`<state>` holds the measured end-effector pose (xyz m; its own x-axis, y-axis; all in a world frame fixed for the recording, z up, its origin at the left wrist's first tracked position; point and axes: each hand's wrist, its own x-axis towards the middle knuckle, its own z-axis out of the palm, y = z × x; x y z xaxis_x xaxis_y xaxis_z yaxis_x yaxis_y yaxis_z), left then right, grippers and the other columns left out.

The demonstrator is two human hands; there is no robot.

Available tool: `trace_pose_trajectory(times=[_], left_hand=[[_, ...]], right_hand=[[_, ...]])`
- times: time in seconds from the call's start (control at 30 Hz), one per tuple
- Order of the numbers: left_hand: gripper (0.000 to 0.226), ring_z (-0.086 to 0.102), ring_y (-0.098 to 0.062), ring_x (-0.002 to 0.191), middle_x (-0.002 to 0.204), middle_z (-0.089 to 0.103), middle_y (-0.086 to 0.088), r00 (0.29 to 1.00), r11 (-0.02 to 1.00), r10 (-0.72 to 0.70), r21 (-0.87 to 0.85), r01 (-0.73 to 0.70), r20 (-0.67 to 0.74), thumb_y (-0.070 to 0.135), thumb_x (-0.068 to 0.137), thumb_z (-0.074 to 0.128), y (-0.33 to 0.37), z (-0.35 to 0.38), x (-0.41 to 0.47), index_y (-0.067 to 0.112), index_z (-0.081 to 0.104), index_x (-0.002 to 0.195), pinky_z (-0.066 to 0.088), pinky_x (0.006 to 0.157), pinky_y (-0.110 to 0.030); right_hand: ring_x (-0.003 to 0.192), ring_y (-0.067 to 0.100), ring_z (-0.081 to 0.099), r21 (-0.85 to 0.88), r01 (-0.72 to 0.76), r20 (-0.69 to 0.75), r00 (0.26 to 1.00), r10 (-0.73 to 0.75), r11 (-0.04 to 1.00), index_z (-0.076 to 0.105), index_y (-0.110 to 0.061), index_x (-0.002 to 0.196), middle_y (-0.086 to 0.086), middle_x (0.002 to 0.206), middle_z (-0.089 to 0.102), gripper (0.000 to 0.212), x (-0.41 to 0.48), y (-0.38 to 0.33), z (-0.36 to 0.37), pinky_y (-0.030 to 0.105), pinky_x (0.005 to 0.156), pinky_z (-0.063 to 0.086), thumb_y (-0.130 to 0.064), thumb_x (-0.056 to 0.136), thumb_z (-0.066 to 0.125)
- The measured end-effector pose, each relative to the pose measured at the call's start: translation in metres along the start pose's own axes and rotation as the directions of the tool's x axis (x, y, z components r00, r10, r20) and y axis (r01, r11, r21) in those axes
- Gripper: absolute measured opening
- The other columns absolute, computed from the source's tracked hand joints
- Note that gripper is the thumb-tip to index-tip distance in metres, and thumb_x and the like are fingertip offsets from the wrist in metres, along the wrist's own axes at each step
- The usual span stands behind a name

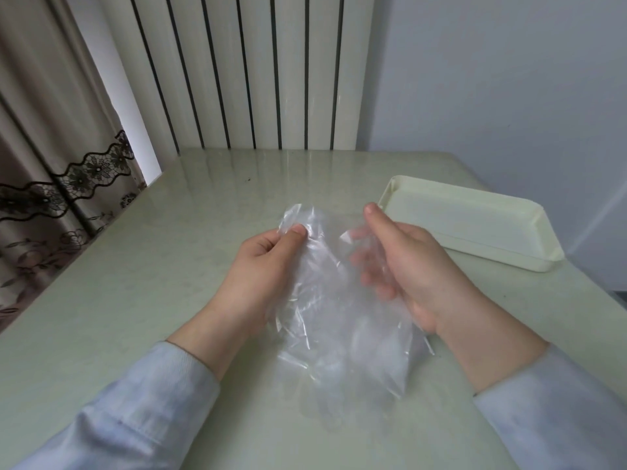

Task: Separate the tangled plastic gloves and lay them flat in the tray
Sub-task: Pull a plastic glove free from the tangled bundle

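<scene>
**A:** Your left hand (268, 262) pinches the plastic gloves (322, 307) at an upper corner. The thumb tip presses the film against your curled fingers.

**B:** Your right hand (410, 269) is slack. Its fingers are loosely spread and blurred behind the film, and the thumb sticks up, clear of the plastic. You have no pinch there that I can make out; the film only lies against your fingers.

**A:** The gloves are clear and crumpled, and they hang as one bunch between your two hands, above the desk (152, 266). I cannot tell how many gloves are in the bunch, nor whether its lower end touches the desk.

**B:** The tray (468, 225) sits on the desk to your right, just beyond your right hand. It is cream-coloured and shallow, with a long side turned toward you. The gloves are apart from it, on its left.

**A:** Your sleeves (142, 401) are pale blue and reach to your wrists.

**B:** Behind the desk you face a white panel of upright slats (254, 79). A brown curtain (51, 171) with a dark lace band hangs at your left, and a plain pale wall (509, 79) stands at your right.
</scene>
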<state>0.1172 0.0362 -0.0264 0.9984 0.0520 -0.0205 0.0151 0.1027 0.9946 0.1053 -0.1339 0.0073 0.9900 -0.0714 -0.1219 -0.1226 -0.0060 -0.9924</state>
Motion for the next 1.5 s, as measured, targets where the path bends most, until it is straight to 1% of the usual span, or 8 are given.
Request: trace_pose_trajectory(times=[0.1, 0.27, 0.57, 0.7, 0.8, 1.03, 1.3, 1.5], left_hand=[[0.048, 0.050, -0.026, 0.064, 0.075, 0.057, -0.018, 1.000, 0.999, 0.001, -0.034, 0.000, 0.020, 0.035, 0.100, 0.061, -0.001, 0.000, 0.002, -0.012, 0.060, 0.091, 0.042, 0.058, -0.031], [0.053, 0.048, -0.022, 0.058, 0.073, 0.055, -0.015, 1.000, 1.000, -0.005, -0.002, 0.005, 0.006, 0.043, 0.094, 0.064, -0.001, -0.002, 0.003, -0.010, 0.060, 0.090, 0.041, 0.056, -0.029], [0.038, 0.044, -0.022, 0.060, 0.069, 0.049, -0.010, 0.998, 1.000, -0.001, -0.014, 0.002, 0.065, 0.041, 0.091, 0.068, 0.000, -0.002, 0.003, 0.003, 0.064, 0.088, 0.040, 0.060, -0.031], [0.031, 0.042, -0.010, 0.036, 0.051, 0.050, -0.002, 0.997, 1.000, -0.002, -0.020, 0.004, 0.078, 0.029, 0.102, 0.058, 0.002, 0.000, -0.002, 0.002, 0.065, 0.088, 0.033, 0.038, -0.016], [0.036, 0.043, -0.007, 0.030, 0.047, 0.055, -0.002, 0.994, 1.000, -0.005, -0.022, 0.007, 0.106, 0.028, 0.104, 0.053, 0.008, 0.004, -0.009, -0.001, 0.068, 0.088, 0.032, 0.034, -0.012], [0.041, 0.049, -0.006, 0.035, 0.049, 0.058, 0.002, 0.992, 0.999, 0.005, -0.053, 0.002, 0.127, 0.034, 0.105, 0.049, 0.009, 0.006, -0.011, 0.007, 0.066, 0.079, 0.038, 0.039, -0.017], [0.060, 0.075, -0.017, 0.077, 0.085, 0.078, -0.008, 0.980, 0.999, -0.032, -0.011, 0.035, 0.198, 0.064, 0.096, 0.047, 0.007, 0.000, -0.008, 0.012, 0.078, 0.093, 0.060, 0.078, -0.031], [0.013, 0.064, -0.009, 0.055, 0.066, 0.069, -0.004, 0.961, 0.983, 0.129, -0.156, -0.093, 0.243, -0.005, 0.092, 0.062, 0.007, 0.009, -0.021, 0.001, 0.069, 0.082, 0.050, 0.053, -0.018]], right_hand=[[0.051, 0.017, 0.049, 0.078, -0.052, 0.136, 0.990, 0.041, 0.996, 0.068, -0.007, 0.100, 0.015, 0.078, 0.063, 0.011, 0.002, 0.003, -0.002, 0.023, 0.039, 0.029, -0.016, 0.093, 0.069], [0.061, 0.024, 0.051, 0.103, 0.070, 0.162, 0.983, -0.086, 0.992, 0.067, -0.005, 0.110, 0.007, 0.069, 0.063, 0.036, 0.003, 0.008, -0.002, 0.028, 0.052, 0.036, 0.017, 0.086, 0.053], [0.063, 0.018, 0.065, 0.317, 0.064, 0.258, 0.954, -0.151, 0.946, 0.069, -0.005, 0.091, 0.013, 0.080, 0.073, 0.020, -0.004, 0.002, 0.000, 0.027, 0.061, 0.051, 0.004, 0.096, 0.052], [0.080, 0.027, 0.065, 0.147, 0.208, 0.035, 0.976, -0.215, 0.967, 0.078, -0.012, 0.090, 0.027, 0.091, 0.072, 0.012, 0.009, 0.015, 0.007, 0.041, 0.085, 0.055, -0.023, 0.085, 0.075], [0.095, 0.025, 0.072, 0.048, 0.242, -0.029, 0.970, -0.240, 0.969, 0.080, -0.026, 0.087, -0.001, 0.092, 0.077, 0.018, 0.013, 0.022, 0.011, 0.052, 0.103, 0.052, -0.038, 0.074, 0.078], [0.090, 0.027, 0.072, 0.020, 0.190, -0.007, 0.982, -0.190, 0.981, 0.074, -0.018, 0.085, 0.003, 0.087, 0.077, 0.028, 0.012, 0.023, 0.018, 0.058, 0.099, 0.053, -0.044, 0.074, 0.075], [0.091, 0.006, 0.069, -0.095, 0.286, -0.150, 0.943, -0.298, 0.953, 0.070, -0.020, 0.086, -0.008, 0.091, 0.075, 0.016, 0.011, 0.023, 0.015, 0.021, 0.079, 0.046, -0.035, 0.089, 0.075], [0.101, 0.011, 0.065, -0.210, 0.354, -0.182, 0.902, -0.392, 0.911, 0.065, -0.033, 0.099, -0.013, 0.108, 0.066, 0.023, 0.008, 0.023, 0.014, 0.035, 0.093, 0.053, -0.044, 0.084, 0.077]])
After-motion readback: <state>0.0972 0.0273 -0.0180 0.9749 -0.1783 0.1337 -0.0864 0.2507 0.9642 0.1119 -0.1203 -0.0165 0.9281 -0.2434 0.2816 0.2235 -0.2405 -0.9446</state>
